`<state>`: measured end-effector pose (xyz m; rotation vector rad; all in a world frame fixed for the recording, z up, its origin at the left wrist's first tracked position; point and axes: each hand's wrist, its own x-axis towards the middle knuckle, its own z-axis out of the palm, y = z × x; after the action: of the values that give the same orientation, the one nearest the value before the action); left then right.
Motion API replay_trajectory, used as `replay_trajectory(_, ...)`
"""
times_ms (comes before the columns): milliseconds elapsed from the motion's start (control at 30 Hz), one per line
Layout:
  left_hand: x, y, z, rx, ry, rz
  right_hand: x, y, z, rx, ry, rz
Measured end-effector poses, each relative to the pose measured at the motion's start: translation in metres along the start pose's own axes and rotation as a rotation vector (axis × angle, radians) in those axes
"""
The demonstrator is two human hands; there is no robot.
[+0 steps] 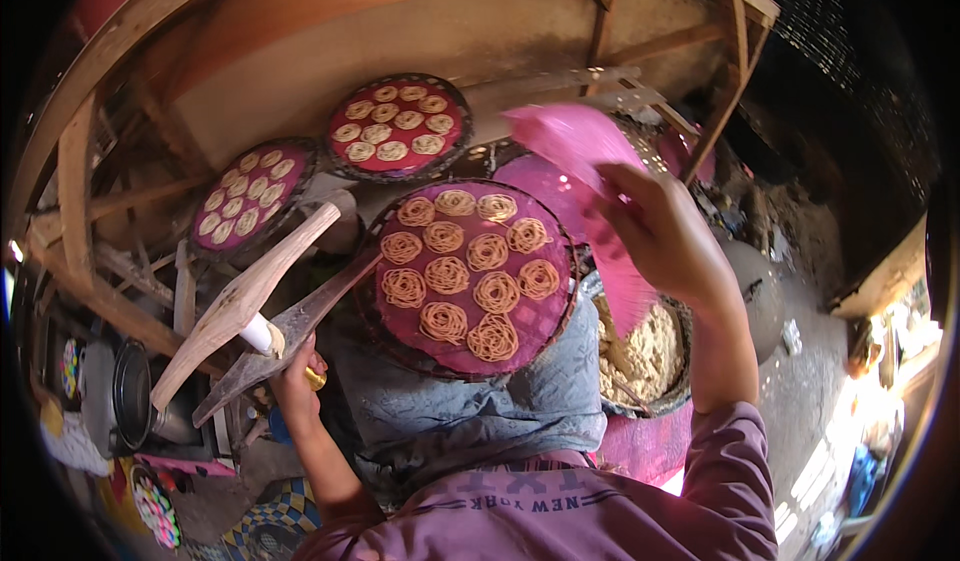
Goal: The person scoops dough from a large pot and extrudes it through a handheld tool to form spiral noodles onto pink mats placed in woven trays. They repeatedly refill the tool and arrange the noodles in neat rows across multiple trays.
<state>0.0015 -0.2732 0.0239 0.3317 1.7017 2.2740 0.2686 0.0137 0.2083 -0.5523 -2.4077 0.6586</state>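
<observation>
A round dark-rimmed tray [366, 336] lined with pink mesh rests on my lap. Several flat coils of brownish dough strands [446, 275] lie on it. At the tray's left, my left hand [298, 389] is closed around a wooden press [245, 306], made of two long wooden bars joined by a white cylinder. A gold-coloured piece shows beside those fingers. My right hand [655, 223] is raised over the tray's right side, gripping a thin pink sheet [575, 141], smeared by motion. Part of the sheet hangs below the hand.
Two more round trays, one red [452, 151] and one pink [222, 193], hold paler coils at the back. A basin [686, 346] of crumbly pale dough stands at my right. Wooden posts [78, 191] frame the left side, near dark pots [132, 391].
</observation>
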Motion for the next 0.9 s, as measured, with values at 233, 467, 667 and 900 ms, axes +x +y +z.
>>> replay_trajectory(233,-0.01,0.0,-0.049,-0.07,0.194,-0.006,0.095,0.018,0.009,0.422,0.306,-0.098)
replay_trajectory(467,-0.015,0.001,-0.071,-0.031,0.273,-0.011,0.086,0.141,0.088,0.63,0.296,0.314)
replay_trajectory(667,-0.01,-0.007,-0.068,-0.027,0.215,-0.026,0.045,0.2,0.17,0.627,0.063,0.351)
replay_trajectory(900,-0.011,-0.012,-0.062,0.035,0.174,-0.033,0.041,0.229,0.181,0.247,-0.064,0.291)
